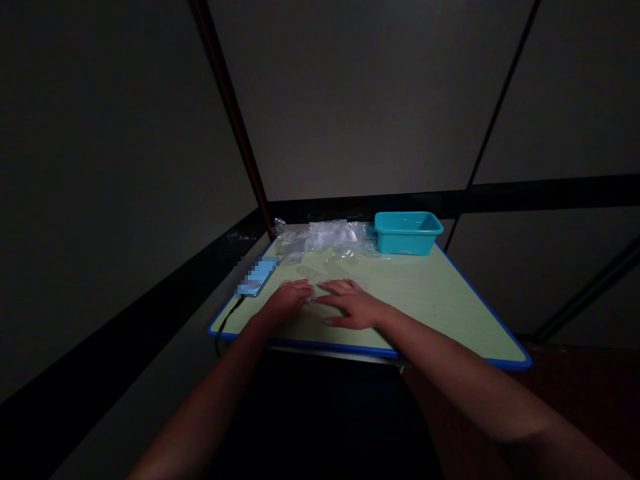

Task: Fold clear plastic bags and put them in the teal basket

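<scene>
The crumpled clear plastic (335,235) lies along the far side of the pale green tabletop (440,307), ahead of both hands; its long axis runs roughly left to right, across the line of reach; neither hand is clearly the nearer. The left hand (287,301) is open, palm down, fingers extended inward; the right hand (359,309) is open, fingers spread towards the left fingertips; whether thin film lies beneath either cannot be told. A teal basin (407,243) stands just beside the plastic's right end; a phone-like device (259,276) lies left of the left hand, a black cable (229,317) beside it.
</scene>
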A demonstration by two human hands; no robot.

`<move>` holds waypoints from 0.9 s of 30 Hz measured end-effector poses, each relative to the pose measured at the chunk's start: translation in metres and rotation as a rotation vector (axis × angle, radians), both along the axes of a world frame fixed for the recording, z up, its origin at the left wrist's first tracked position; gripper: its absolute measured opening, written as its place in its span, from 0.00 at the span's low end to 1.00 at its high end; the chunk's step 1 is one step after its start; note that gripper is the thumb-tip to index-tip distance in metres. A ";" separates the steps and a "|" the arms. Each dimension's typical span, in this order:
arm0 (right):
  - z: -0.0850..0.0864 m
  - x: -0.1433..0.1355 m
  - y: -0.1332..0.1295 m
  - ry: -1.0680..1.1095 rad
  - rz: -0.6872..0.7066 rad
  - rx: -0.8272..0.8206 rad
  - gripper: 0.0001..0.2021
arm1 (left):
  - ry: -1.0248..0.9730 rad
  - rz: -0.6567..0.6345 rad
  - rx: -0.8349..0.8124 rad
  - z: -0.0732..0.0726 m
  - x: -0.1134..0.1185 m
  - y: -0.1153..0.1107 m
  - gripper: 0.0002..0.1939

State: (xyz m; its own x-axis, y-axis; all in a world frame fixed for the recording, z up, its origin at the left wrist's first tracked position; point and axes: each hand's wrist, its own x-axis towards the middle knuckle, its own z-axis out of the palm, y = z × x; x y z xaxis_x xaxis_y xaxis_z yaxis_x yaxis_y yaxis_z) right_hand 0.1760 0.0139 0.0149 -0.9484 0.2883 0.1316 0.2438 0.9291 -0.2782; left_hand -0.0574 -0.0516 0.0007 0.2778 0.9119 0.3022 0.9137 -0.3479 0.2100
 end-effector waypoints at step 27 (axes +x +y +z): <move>-0.009 -0.001 -0.002 -0.057 0.011 -0.076 0.36 | 0.148 0.058 -0.027 -0.018 0.031 -0.066 0.24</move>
State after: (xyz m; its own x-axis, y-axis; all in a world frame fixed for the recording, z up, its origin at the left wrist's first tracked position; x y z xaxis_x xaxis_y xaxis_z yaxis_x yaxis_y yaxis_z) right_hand 0.1752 0.0121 0.0054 -0.9568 0.2853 0.0553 0.2516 0.9084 -0.3340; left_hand -0.0268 -0.1173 -0.0172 0.2641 0.9350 0.2366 0.9538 -0.2896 0.0800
